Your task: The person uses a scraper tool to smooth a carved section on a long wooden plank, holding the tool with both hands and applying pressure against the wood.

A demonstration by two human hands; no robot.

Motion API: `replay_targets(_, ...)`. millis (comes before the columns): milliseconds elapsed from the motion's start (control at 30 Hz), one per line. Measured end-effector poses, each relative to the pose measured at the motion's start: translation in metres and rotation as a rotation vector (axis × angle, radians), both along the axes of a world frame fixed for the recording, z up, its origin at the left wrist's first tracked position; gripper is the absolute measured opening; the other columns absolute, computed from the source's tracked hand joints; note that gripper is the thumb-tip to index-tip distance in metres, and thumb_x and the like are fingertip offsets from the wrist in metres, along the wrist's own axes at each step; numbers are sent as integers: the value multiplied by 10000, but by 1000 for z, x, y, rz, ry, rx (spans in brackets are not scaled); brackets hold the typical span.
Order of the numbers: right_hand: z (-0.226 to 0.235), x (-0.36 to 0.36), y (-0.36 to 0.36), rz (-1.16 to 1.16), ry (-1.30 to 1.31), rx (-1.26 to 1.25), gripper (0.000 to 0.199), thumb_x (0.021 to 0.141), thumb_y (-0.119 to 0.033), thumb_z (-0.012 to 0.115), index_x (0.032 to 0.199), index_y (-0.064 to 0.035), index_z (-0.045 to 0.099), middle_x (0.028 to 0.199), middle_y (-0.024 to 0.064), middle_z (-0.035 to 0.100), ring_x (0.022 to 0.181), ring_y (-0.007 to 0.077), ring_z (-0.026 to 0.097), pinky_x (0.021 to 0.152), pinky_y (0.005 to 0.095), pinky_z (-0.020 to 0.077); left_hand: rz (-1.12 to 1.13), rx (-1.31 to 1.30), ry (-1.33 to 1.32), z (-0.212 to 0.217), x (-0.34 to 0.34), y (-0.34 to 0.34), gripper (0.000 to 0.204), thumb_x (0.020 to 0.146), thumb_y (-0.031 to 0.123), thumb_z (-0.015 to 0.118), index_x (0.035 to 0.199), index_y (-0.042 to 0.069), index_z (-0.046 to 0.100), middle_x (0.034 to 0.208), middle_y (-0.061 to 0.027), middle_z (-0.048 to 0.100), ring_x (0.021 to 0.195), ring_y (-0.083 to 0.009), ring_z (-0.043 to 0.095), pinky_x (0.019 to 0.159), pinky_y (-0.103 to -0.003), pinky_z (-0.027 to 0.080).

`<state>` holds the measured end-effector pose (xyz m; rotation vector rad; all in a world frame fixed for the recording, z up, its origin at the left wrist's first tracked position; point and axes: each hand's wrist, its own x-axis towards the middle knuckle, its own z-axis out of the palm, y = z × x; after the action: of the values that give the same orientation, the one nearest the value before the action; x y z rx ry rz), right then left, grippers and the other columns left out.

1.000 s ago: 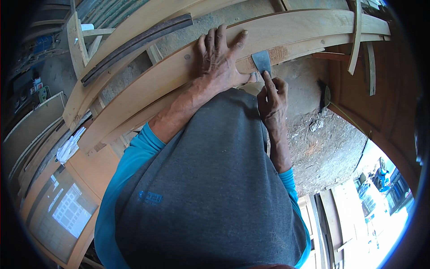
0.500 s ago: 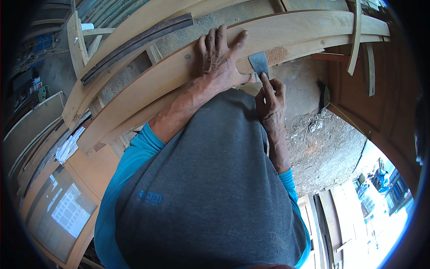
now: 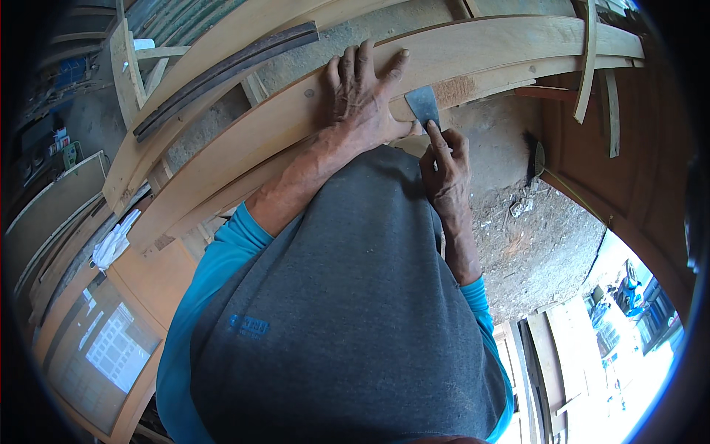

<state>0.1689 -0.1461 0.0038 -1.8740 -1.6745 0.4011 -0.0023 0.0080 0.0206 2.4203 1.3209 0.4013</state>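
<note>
My left hand point(image 3: 364, 103) lies with spread fingers on a long pale wooden board point(image 3: 481, 52), its fingertips toward the far edge and its thumb near the board's near edge. In my right hand point(image 3: 447, 166) is a putty knife point(image 3: 423, 103) with a flat grey blade, its handle end hidden by my fingers. The blade lies over the near edge strip of the board, just right of my left thumb. Beside the blade, a rough brownish patch point(image 3: 455, 90) marks the wood.
A dark strip of wood point(image 3: 222, 78) rests on another board at the far left. A thin slat point(image 3: 588, 66) crosses the board's right end. Large brown panels point(image 3: 621, 163) stand at the right. White gloves point(image 3: 115, 240) lie at the left near a framed panel point(image 3: 151, 288).
The putty knife has shifted slightly left along the board's near edge, my right hand moving with it. My left hand stays in place.
</note>
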Motion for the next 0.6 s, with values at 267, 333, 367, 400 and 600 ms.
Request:
replay_targets(267,11,13,5,-139,-17,51,595,931,22,715,1499,-150,673,1240,174,642,1060,345,701,868,445,624,-3,-11,10,1,1,0,1215,606,472,977,1687,250,470,1649,-330,337,1539,-530,300,1262,-686,179)
replay_targets(333,12,21,6,-164,-30,52,581,927,19,716,1490,-118,676,1226,185,647,1079,345,692,892,445,617,2,-16,6,1,-1,0,1220,607,480,979,1691,253,465,1652,-332,334,1543,-530,295,1263,-688,176)
replay_targets(367,11,21,6,-168,-30,39,577,929,18,715,1489,-114,675,1229,186,646,1081,346,691,895,444,616,0,-17,3,0,-1,0,1223,608,484,979,1693,255,463,1653,-333,333,1546,-531,293,1264,-689,175)
replay_targets(400,10,22,6,-173,-30,25,572,932,16,714,1488,-111,675,1232,187,645,1084,347,691,897,443,616,-1,-10,-2,-1,0,0,1226,609,487,980,1694,256,461,1655,-334,331,1548,-531,290,1264,-689,175)
replay_targets(600,10,12,4,-131,-52,22,569,948,8,707,1501,-115,657,1256,189,633,1089,353,689,870,445,627,-4,-10,9,0,0,0,1222,611,494,984,1690,255,462,1647,-333,336,1545,-529,292,1261,-691,176)
